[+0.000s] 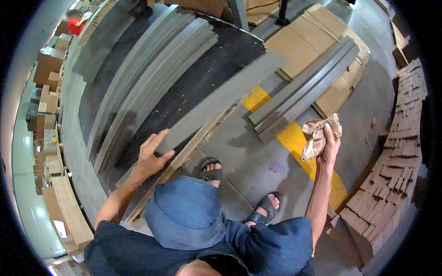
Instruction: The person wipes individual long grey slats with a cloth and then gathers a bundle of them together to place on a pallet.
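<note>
In my right hand (328,146) is a crumpled beige cloth (317,135), held out over the floor with the fingers closed on it. My left hand (153,155) has its thumb and fingers spread at the near end of a long grey strip (221,96). Whether it touches the strip I cannot tell. That strip lies along the edge of a black-topped platform (189,89), and its far end looks blurred. Several more long grey strips (159,69) lie in two bundles farther left on the platform.
Right of the platform, another grey bundle (308,89) lies partly on flattened cardboard (317,34). A yellow line (294,142) crosses the grey floor. Stacked cardboard (391,161) stands at the right. Cartons (48,64) line the left, where a person in red (75,25) is far off.
</note>
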A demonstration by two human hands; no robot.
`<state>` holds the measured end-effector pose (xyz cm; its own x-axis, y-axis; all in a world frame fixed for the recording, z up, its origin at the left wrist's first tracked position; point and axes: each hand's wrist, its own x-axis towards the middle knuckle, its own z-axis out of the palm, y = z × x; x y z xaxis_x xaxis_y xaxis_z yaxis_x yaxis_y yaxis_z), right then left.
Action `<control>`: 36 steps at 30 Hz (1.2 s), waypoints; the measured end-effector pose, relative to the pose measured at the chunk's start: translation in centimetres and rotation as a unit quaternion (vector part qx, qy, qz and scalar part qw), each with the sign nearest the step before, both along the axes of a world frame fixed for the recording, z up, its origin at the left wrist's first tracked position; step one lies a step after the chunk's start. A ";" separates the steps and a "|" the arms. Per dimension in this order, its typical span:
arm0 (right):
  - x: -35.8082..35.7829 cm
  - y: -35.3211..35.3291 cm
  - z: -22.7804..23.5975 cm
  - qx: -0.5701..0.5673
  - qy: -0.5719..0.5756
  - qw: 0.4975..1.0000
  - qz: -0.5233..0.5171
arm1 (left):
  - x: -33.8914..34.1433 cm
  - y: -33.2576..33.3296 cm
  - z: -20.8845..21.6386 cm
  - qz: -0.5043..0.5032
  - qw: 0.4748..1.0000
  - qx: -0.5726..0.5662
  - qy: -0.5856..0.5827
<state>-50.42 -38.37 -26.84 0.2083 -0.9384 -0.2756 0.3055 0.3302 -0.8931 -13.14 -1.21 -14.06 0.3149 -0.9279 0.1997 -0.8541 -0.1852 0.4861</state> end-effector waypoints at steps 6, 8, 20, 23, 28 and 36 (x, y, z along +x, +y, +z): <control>2.0 2.9 -2.2 0.041 0.002 0.999 0.032 | 4.5 3.1 -2.0 0.092 0.994 0.060 -0.017; 2.5 3.5 -2.3 0.048 0.014 0.997 0.066 | 5.2 3.4 -3.1 0.110 0.992 0.058 0.010; 3.8 5.9 -0.8 0.040 0.051 0.989 0.132 | 0.4 -7.1 1.1 0.099 0.994 0.008 0.036; 3.9 7.3 0.4 0.055 0.084 0.987 0.128 | -4.0 -12.8 4.4 -0.044 0.989 -0.138 0.037; 3.1 7.2 2.0 0.060 0.114 0.970 0.206 | -8.2 -19.5 12.2 -0.160 0.933 -0.300 0.119; 8.7 -3.2 13.5 -0.241 0.467 0.734 0.430 | -8.3 -27.5 20.5 -0.317 0.921 -0.221 0.054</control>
